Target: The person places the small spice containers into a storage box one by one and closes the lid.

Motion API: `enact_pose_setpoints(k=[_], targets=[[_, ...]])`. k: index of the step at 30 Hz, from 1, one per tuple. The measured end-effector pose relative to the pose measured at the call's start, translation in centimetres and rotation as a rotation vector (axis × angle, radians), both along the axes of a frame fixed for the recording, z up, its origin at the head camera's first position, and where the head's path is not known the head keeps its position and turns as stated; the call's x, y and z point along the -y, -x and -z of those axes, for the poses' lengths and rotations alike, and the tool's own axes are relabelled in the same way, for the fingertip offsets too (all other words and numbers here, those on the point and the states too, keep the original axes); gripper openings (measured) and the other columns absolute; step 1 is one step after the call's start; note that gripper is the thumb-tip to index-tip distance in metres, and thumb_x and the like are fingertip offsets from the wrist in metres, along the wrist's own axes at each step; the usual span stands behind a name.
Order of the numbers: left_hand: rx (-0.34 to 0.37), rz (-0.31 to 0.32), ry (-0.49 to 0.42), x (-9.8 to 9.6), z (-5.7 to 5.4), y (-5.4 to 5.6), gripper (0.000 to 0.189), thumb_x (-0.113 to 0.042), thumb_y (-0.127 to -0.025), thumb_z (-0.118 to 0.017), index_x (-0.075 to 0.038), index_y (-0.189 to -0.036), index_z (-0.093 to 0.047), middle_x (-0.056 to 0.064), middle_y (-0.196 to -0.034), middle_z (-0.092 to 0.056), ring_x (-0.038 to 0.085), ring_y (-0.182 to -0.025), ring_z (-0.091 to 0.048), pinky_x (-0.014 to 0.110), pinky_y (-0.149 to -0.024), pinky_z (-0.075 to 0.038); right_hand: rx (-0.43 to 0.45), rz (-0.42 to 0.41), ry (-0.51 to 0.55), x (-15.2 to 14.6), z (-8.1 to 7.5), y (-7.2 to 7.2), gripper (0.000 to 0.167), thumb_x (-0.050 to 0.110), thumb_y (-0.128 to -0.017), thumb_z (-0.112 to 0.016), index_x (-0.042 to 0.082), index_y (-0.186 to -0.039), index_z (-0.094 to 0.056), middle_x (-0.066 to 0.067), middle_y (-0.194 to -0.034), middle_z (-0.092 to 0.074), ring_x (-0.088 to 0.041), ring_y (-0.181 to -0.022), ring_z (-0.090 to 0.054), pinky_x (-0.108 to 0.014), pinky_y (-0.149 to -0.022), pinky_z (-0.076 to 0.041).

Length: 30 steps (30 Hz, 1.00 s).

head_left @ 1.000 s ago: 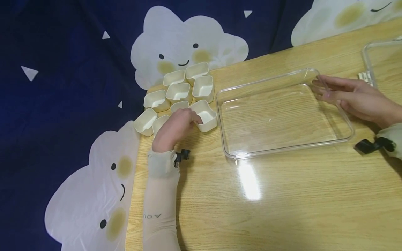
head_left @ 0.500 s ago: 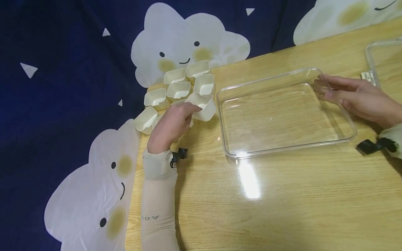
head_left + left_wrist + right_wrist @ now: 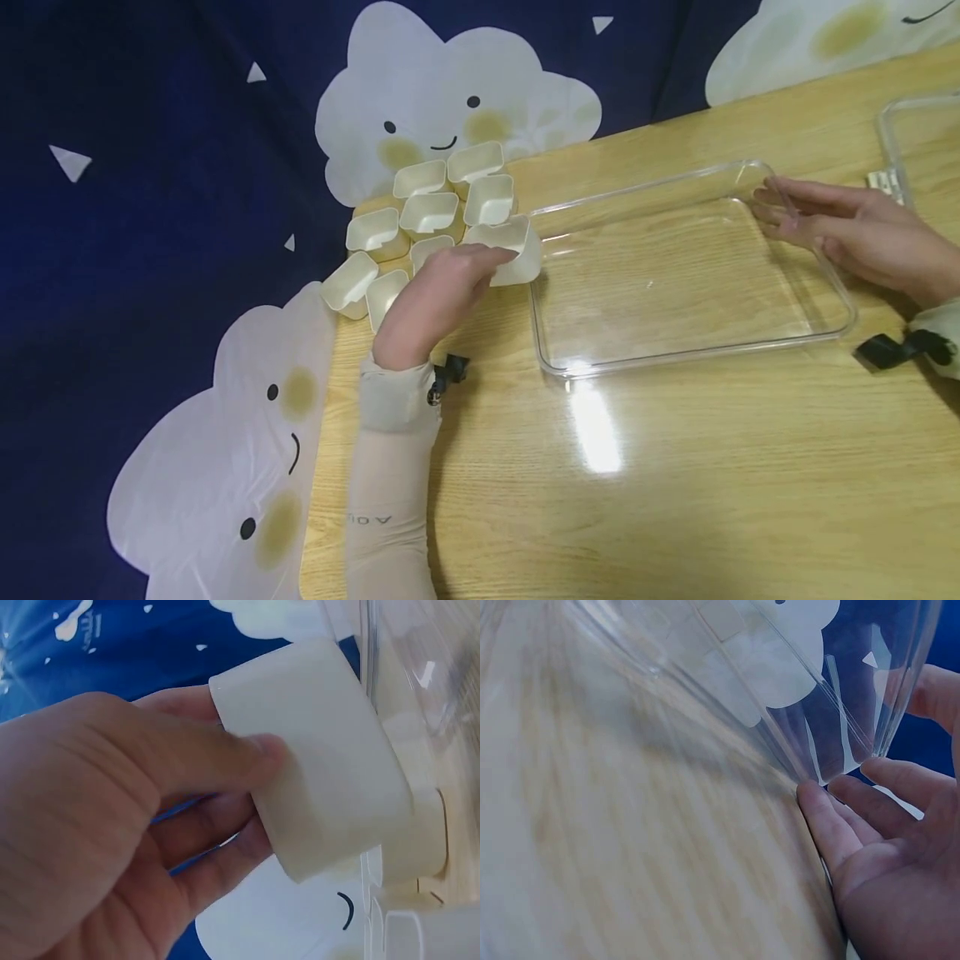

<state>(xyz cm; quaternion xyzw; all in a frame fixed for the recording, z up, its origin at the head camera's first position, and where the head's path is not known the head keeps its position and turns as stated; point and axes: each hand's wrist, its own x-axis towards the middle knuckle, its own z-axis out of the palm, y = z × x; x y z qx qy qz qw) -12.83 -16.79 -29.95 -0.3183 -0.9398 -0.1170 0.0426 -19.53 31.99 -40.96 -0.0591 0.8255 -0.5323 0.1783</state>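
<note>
My left hand (image 3: 438,300) pinches a small cream plastic bin (image 3: 527,260) by one wall, the thumb on its outer face in the left wrist view and the other fingers behind. The bin (image 3: 322,757) is tilted and overlaps the left end of a large clear plastic box (image 3: 697,340) in the head view. At that box's right end my right hand (image 3: 873,233) holds the wall. Its fingers (image 3: 889,806) lie against the outside of the clear wall and the thumb is at the rim.
Several more cream bins (image 3: 431,213) stand grouped at the table's back left corner. Another clear plastic container (image 3: 890,137) lies at the right edge, with a small pale piece (image 3: 885,183) beside it. A dark blue curtain (image 3: 187,167) with cloud prints borders the wooden table (image 3: 637,500).
My left hand has picked the bin up from the group and carried it right to the clear box's left rim. My right hand keeps its place on the box.
</note>
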Motion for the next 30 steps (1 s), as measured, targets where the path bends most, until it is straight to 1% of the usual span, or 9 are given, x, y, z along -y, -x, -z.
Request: enact_pose_setpoints(k=[4, 8, 12, 16, 18, 21, 26, 28, 30], targets=[[-0.023, 0.026, -0.026, -0.9, -0.1, -0.2, 0.040, 0.003, -0.100, -0.053, -0.013, -0.132, -0.069, 0.004, -0.095, -0.076, 0.016, -0.079, -0.064, 0.029, -0.081, -0.057, -0.001, 0.012, 0.012, -0.1, 0.1, -0.1, 0.067, 0.022, -0.105, -0.059, 0.036, -0.162, -0.026, 0.025, -0.168, -0.026, 0.014, -0.098, -0.058, -0.026, -0.060, -0.034], [-0.056, 0.051, -0.027, -2.0, -0.2, -0.3, 0.038, 0.000, -0.101, -0.055, -0.013, -0.134, -0.068, 0.004, -0.095, -0.076, 0.015, -0.078, -0.066, 0.027, -0.078, -0.057, -0.004, 0.011, 0.034, -0.2, 0.1, -0.2, 0.067, 0.022, -0.105, -0.060, 0.035, -0.162, -0.027, 0.024, -0.167, -0.029, 0.013, -0.096, -0.060, -0.031, -0.057, -0.032], [-0.099, 0.068, 0.011, -3.1, -0.2, -0.3, 0.038, 0.000, -0.101, -0.055, -0.013, -0.135, -0.067, 0.003, -0.096, -0.077, 0.015, -0.082, -0.069, 0.026, -0.078, -0.058, -0.015, -0.009, 0.052, 0.0, 0.2, -0.4, 0.067, 0.020, -0.105, -0.059, 0.033, -0.163, -0.027, 0.022, -0.167, -0.031, 0.020, -0.104, -0.061, -0.033, -0.055, -0.031], [-0.150, 0.075, 0.039, -4.0, -0.1, -0.3, 0.040, 0.003, -0.100, -0.054, -0.014, -0.133, -0.068, 0.000, -0.083, -0.072, 0.012, -0.073, -0.061, 0.025, -0.066, -0.053, -0.018, -0.029, 0.045, 0.1, 0.3, -0.6, 0.067, 0.020, -0.106, -0.057, 0.033, -0.163, -0.025, 0.019, -0.168, -0.031, 0.022, -0.110, -0.060, -0.034, -0.055, -0.030], [-0.161, 0.080, 0.035, -4.6, -0.1, -0.3, 0.042, 0.004, -0.098, -0.053, -0.014, -0.133, -0.068, -0.001, -0.077, -0.066, 0.012, -0.068, -0.053, 0.025, -0.059, -0.047, -0.016, -0.028, 0.033, 0.0, 0.3, -0.6, 0.068, 0.021, -0.106, -0.058, 0.034, -0.163, -0.024, 0.019, -0.168, -0.031, 0.022, -0.107, -0.059, -0.034, -0.057, -0.031], [-0.163, 0.086, 0.032, -5.5, -0.2, -0.4, 0.044, 0.005, -0.098, -0.052, -0.015, -0.134, -0.068, -0.002, -0.080, -0.068, 0.010, -0.070, -0.055, 0.024, -0.059, -0.046, -0.015, -0.020, 0.021, -0.1, 0.3, -0.6, 0.068, 0.024, -0.106, -0.058, 0.036, -0.163, -0.024, 0.018, -0.167, -0.033, 0.022, -0.104, -0.059, -0.034, -0.058, -0.031], [-0.166, 0.109, 0.037, -7.4, -0.6, -0.6, 0.045, 0.005, -0.099, -0.050, -0.016, -0.135, -0.068, -0.001, -0.087, -0.073, 0.010, -0.074, -0.064, 0.023, -0.063, -0.052, -0.014, -0.023, -0.026, -0.1, -0.1, -0.4, 0.067, 0.030, -0.106, -0.058, 0.041, -0.162, -0.024, 0.017, -0.168, -0.032, 0.025, -0.106, -0.055, -0.017, -0.070, -0.036], [-0.188, 0.119, 0.047, -8.2, -0.7, -0.7, 0.046, 0.006, -0.099, -0.049, -0.016, -0.135, -0.068, -0.001, -0.086, -0.073, 0.010, -0.073, -0.064, 0.024, -0.063, -0.052, -0.010, -0.023, -0.038, -0.1, -0.2, -0.3, 0.067, 0.031, -0.106, -0.058, 0.041, -0.162, -0.024, 0.018, -0.168, -0.030, 0.025, -0.107, -0.052, -0.014, -0.075, -0.036], [-0.215, 0.130, 0.065, -9.2, -0.7, -0.8, 0.045, 0.005, -0.100, -0.049, -0.017, -0.135, -0.068, -0.001, -0.089, -0.074, 0.010, -0.074, -0.066, 0.025, -0.064, -0.054, -0.002, -0.017, -0.035, -0.1, -0.3, -0.3, 0.067, 0.031, -0.106, -0.059, 0.041, -0.162, -0.024, 0.019, -0.168, -0.030, 0.018, -0.107, -0.053, -0.017, -0.073, -0.036]])
